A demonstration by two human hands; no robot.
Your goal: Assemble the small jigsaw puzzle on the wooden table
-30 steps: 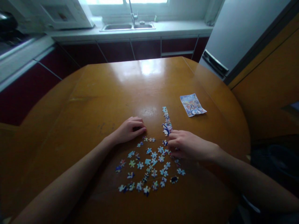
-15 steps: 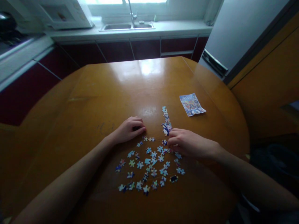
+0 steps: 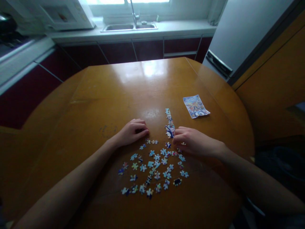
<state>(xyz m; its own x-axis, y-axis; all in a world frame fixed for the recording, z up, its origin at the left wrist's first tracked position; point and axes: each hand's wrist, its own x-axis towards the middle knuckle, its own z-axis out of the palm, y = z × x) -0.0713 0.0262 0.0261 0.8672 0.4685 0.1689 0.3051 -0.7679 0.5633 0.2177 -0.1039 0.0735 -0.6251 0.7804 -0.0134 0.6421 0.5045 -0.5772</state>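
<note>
Several loose jigsaw pieces (image 3: 154,168) lie scattered on the wooden table (image 3: 107,95) in front of me. A joined strip of pieces (image 3: 169,122) runs away from me above them. My right hand (image 3: 193,141) rests at the near end of that strip, fingers curled and pinched together; what they hold is hidden. My left hand (image 3: 132,132) lies on the table left of the strip, fingers curled under in a loose fist, just above the scattered pieces.
A small printed picture card (image 3: 195,107) lies on the table to the right of the strip. Behind the table runs a counter with a sink (image 3: 130,27) and a microwave (image 3: 69,14). A grey fridge (image 3: 238,35) stands at the right.
My right hand has moved a little up and away from the scattered pieces, toward the near end of the joined strip. My left hand has stayed where it was.
</note>
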